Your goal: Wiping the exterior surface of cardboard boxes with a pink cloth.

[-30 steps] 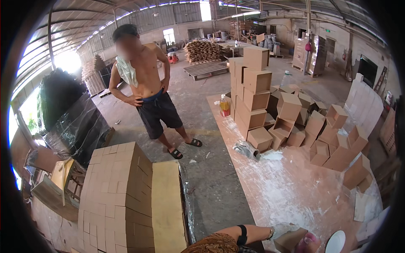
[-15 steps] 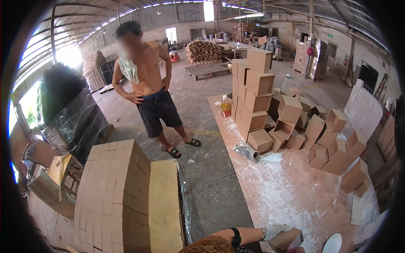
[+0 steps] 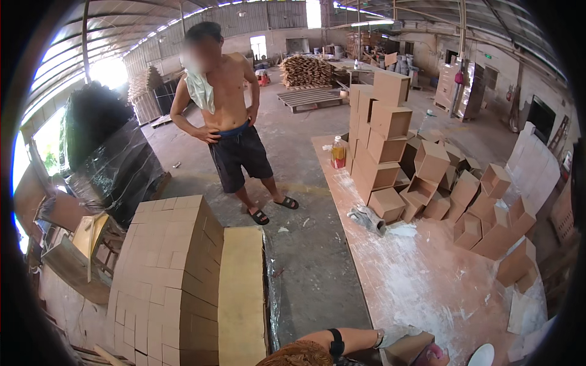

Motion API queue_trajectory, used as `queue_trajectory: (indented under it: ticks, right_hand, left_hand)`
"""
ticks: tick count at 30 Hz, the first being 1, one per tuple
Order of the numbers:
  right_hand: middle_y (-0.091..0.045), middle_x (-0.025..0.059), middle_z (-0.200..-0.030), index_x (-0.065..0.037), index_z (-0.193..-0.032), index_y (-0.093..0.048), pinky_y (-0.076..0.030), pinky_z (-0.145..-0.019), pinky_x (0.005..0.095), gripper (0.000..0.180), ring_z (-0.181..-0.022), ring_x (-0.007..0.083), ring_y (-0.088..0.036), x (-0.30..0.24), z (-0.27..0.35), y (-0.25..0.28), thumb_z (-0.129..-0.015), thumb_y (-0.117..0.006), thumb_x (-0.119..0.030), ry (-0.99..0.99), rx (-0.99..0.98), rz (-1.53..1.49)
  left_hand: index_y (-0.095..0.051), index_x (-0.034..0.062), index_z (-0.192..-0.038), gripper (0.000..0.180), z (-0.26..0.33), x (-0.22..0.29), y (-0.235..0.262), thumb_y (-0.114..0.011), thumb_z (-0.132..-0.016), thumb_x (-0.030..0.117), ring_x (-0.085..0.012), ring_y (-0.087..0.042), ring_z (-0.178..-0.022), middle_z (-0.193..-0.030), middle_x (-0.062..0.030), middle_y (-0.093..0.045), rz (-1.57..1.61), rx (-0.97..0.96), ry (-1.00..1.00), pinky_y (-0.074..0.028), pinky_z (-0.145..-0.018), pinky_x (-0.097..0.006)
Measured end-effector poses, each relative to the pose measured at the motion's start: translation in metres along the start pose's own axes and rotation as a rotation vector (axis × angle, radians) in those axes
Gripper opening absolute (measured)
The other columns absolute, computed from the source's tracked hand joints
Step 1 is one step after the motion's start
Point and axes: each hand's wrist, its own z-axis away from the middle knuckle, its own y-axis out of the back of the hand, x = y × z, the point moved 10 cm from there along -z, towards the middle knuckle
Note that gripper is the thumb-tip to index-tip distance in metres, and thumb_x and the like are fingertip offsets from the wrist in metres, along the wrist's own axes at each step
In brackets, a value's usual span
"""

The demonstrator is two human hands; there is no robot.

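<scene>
At the bottom edge, right of centre, my left hand (image 3: pixel 398 335) in a white glove is closed over the edge of a brown cardboard box (image 3: pixel 408 350). A black band circles my left forearm. My right hand (image 3: pixel 434 355) is at the box's right side, pinkish and partly cut off by the picture's edge; its fingers look bunched, and what they hold cannot be made out. Beside it on the worktable (image 3: pixel 390 277), dusted with white powder, lies a white round dish (image 3: pixel 481 355).
Open cardboard boxes (image 3: pixel 430 160) are stacked and heaped on the table's far side. A grey glove (image 3: pixel 367 218) and a bottle (image 3: pixel 338 152) lie near its left edge. A block of stacked boxes (image 3: pixel 146 274) stands left. Across the aisle a person (image 3: pixel 229 116) stands, hands on hips.
The view has shifted slightly, so most of the scene sits further right. My right hand shows more beside the box. My left hand stays on the box's edge.
</scene>
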Motion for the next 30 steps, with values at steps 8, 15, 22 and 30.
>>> queue_trajectory:
  ticks: [8,15,22,30]
  right_hand:
    - [-0.061,0.004,-0.076,0.004,-0.094,-0.062,-0.047,-0.056,0.0297,0.022,-0.066,0.0154,-0.056,-0.029,0.011,-0.012,-0.083,-0.057,-0.014,0.78,-0.055,0.871]
    - [-0.056,0.0076,-0.067,0.004,-0.095,-0.062,-0.043,-0.05,0.0222,0.022,-0.056,0.0134,-0.052,0.055,0.002,0.033,-0.079,-0.052,-0.008,0.232,-0.114,0.601]
    - [-0.058,0.0063,-0.065,0.004,-0.08,-0.062,-0.047,-0.054,0.0282,0.017,-0.058,0.0171,-0.055,-0.019,0.045,-0.012,-0.07,-0.054,-0.007,-0.284,-0.298,0.238]
    - [-0.065,0.0104,-0.081,0.002,-0.085,-0.065,-0.048,-0.069,0.0291,0.017,-0.077,0.0199,-0.06,-0.07,0.056,-0.017,-0.075,-0.056,-0.007,0.41,-0.359,0.413]
  left_hand:
    - [-0.064,0.0104,-0.098,0.035,0.056,0.037,-0.006,-0.067,-0.079,0.04,-0.0109,-0.058,-0.076,-0.089,-0.0019,-0.063,-0.021,0.156,0.052,-0.047,-0.066,-0.027]
    - [-0.064,0.0108,-0.097,0.033,0.049,0.033,-0.004,-0.067,-0.08,0.039,-0.0123,-0.059,-0.067,-0.083,-0.0018,-0.064,-0.072,0.211,0.015,-0.048,-0.058,-0.028]
    - [-0.063,0.007,-0.1,0.033,0.063,0.044,-0.028,-0.065,-0.082,0.035,-0.0117,-0.06,-0.074,-0.089,-0.0025,-0.064,0.141,0.154,0.046,-0.049,-0.065,-0.026]
    - [-0.05,0.0021,-0.123,0.055,0.099,0.047,-0.034,-0.061,-0.084,0.039,-0.0142,-0.057,-0.096,-0.11,-0.0066,-0.06,-0.094,0.095,-0.042,-0.045,-0.085,-0.029]
